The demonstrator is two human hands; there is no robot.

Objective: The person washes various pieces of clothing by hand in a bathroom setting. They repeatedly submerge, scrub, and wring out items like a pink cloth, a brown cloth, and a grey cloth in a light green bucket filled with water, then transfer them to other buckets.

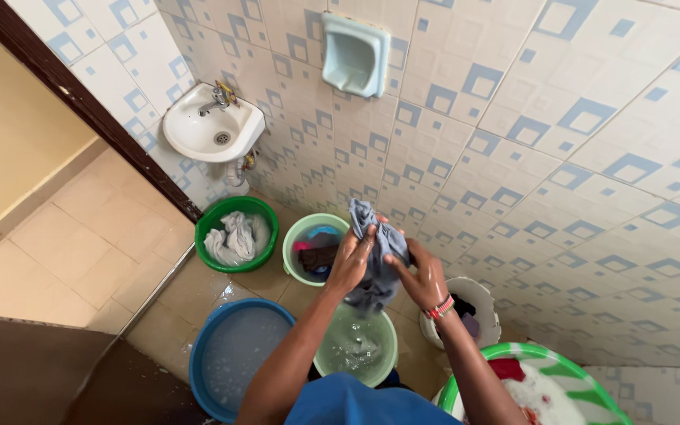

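The person's left hand (352, 262) and right hand (423, 277) both clench a wet grey-blue garment (375, 252) held upright between them, its long axis vertical, its lower end hanging directly above the pale green basin (356, 346) of water.

Pretty clearly a home bathroom being used as a laundry spot. The walls (513, 118) are tiled in white with blue square patterns, there's a small white washbasin (212, 126) with a tap mounted in the corner, and a pale blue soap holder (354, 55) fixed higher up. A wet tiled floor (182, 291) is crowded with plastic basins (238, 236) and buckets (466, 315) of clothes and soapy water, right by a dark wooden door frame (96, 118).
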